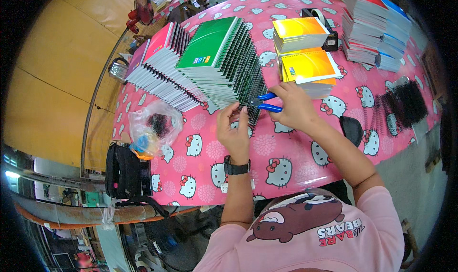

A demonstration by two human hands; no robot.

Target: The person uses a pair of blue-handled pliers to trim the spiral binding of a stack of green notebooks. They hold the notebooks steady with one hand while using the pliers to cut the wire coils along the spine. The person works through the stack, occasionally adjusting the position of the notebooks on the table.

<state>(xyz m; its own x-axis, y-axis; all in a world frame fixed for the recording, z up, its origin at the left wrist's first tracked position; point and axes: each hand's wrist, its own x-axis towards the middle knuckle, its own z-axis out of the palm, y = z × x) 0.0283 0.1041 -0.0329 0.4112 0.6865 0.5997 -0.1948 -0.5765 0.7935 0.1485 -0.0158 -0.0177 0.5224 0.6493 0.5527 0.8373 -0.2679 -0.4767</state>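
My right hand (pixel 296 105) is wrapped round the blue handles of a pair of wire cutters (pixel 269 102). Their dark jaws reach the near lower corner of a tall stack of green-covered spiral notebooks (pixel 210 43). At that same corner, the thumb and fingers of my left hand (pixel 234 126) close on the end of a black spiral binding (pixel 253 88). The fingertips partly hide the coil end between them, and the jaws' exact bite is too small to make out.
Left stand red and purple notebook stacks (pixel 160 43) and a plastic bag with coil scraps (pixel 157 124). Yellow notebooks (pixel 305 64) sit right of the green stack; red and blue stacks (pixel 365 14) rise far right. Loose black coils (pixel 405 105) lie near a black pouch (pixel 351 131).
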